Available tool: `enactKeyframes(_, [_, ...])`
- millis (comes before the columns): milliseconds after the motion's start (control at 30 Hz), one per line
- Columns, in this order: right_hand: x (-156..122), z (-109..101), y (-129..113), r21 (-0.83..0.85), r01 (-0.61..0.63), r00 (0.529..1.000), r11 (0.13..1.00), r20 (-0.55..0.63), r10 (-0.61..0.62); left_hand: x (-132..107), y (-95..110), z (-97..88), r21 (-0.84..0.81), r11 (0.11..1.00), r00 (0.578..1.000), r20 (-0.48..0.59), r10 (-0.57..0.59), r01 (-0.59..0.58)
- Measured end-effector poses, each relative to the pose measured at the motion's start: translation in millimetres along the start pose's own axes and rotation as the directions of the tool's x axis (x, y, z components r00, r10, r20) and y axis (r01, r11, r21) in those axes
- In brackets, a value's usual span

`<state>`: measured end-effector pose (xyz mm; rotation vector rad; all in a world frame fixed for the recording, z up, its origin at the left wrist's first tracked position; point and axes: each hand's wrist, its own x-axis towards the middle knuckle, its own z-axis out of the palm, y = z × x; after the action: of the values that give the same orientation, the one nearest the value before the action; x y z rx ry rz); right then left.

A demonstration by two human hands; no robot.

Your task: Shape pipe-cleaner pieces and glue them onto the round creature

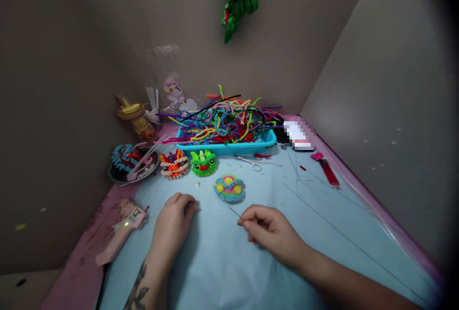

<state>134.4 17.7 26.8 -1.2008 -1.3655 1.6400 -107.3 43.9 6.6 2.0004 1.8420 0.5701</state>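
Observation:
My right hand [267,229] is closed around a thin metal rod-like tool [234,212], whose tip points up and left; its exact kind is unclear. Just beyond that tip lies a fuzzy blue, yellow and pink piece [229,188], touched by neither hand. My left hand [176,217] is closed in a pinch near the table surface, with something tiny and greyish at its fingertips that I cannot make out. Behind my left hand sit an orange and cream animal head [174,165] and a green animal head [204,163], both made of fuzzy stems.
A blue tray [225,148] heaped with pipe cleaners stands at the back. Scissors [251,162] lie before it. At left are a pink glue gun [124,236] with cord, a metal bowl [116,176] and a tumbler [136,119]. A phone [299,134] lies at right.

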Motion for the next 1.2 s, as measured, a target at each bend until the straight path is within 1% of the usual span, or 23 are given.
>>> enactKeyframes(100, [-0.9,0.0,0.4,-0.002,0.006,1.000,1.000,0.004,-0.006,1.4,4.4,5.2,0.066,0.998,0.998,0.052,-0.022,0.018])
enactKeyframes(200, [-1.4,0.3,1.3,-0.016,0.009,1.000,1.000,0.016,-0.009,3.5,6.2,5.8,0.070,0.997,0.996,0.075,-0.038,0.033])
enactKeyframes(367, [-1.3,0.1,3.1,-0.023,0.001,1.000,1.000,0.021,-0.001,5.9,3.6,6.4,0.071,0.997,0.995,0.094,-0.042,0.035])
enactKeyframes(733, [0.2,-0.6,5.7,-0.019,-0.015,0.999,1.000,0.034,0.016,7.0,-2.3,11.1,0.037,0.999,0.998,0.059,-0.028,0.026])
enactKeyframes(833, [1.1,-0.3,6.8,-0.026,-0.017,0.999,1.000,0.035,0.018,8.1,-1.1,10.6,0.053,0.998,0.997,0.061,-0.040,0.037])
enactKeyframes(967, [1.9,0.6,7.5,-0.024,-0.025,0.999,0.999,0.031,0.025,10.6,-1.8,7.0,0.081,0.995,0.997,0.032,-0.067,0.064])
enactKeyframes(1200, [1.3,1.2,5.1,-0.029,-0.033,0.999,0.999,0.032,0.034,18.0,-7.0,9.9,0.092,0.996,0.996,0.092,-0.002,-0.007])
